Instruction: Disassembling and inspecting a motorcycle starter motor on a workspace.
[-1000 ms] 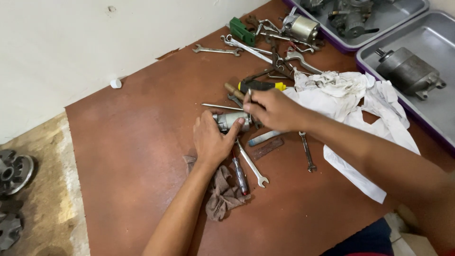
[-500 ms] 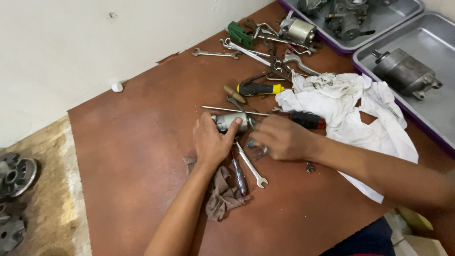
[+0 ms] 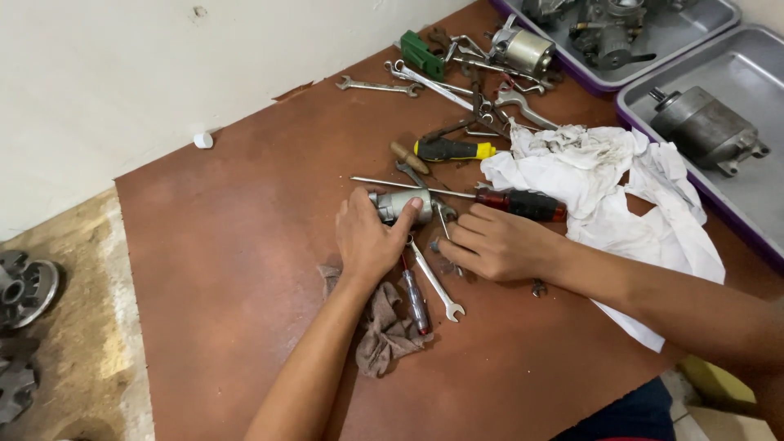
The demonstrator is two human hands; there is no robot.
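Resting on the brown tabletop (image 3: 245,269), the left hand (image 3: 371,237) keeps its grip on the small grey metal cylinder part (image 3: 398,204), thumb laid over its right end, just as it did half a second ago. The right hand (image 3: 494,243) has barely shifted since then; a full second back it sat higher, over the cylinder, and it has since dropped to the table just right of it. Its fingers curl down onto small metal pieces beside the thin open-ended spanner (image 3: 437,282); whether they pinch anything cannot be told, since the fingertips cover what lies beneath. The cylinder lies directly under the left palm and fingers, just left of the right hand's knuckles. A long screwdriver with a dark red-and-black handle (image 3: 523,204) runs behind both hands, its thin shaft passing above the cylinder. Below the left wrist lie a small red-handled screwdriver (image 3: 415,298) and a crumpled brown rag (image 3: 384,331). A white cloth (image 3: 621,188) spreads under the right forearm. Farther back sit a yellow-and-black screwdriver (image 3: 453,150), loose spanners (image 3: 380,85), and two grey metal trays (image 3: 727,57) holding engine parts.
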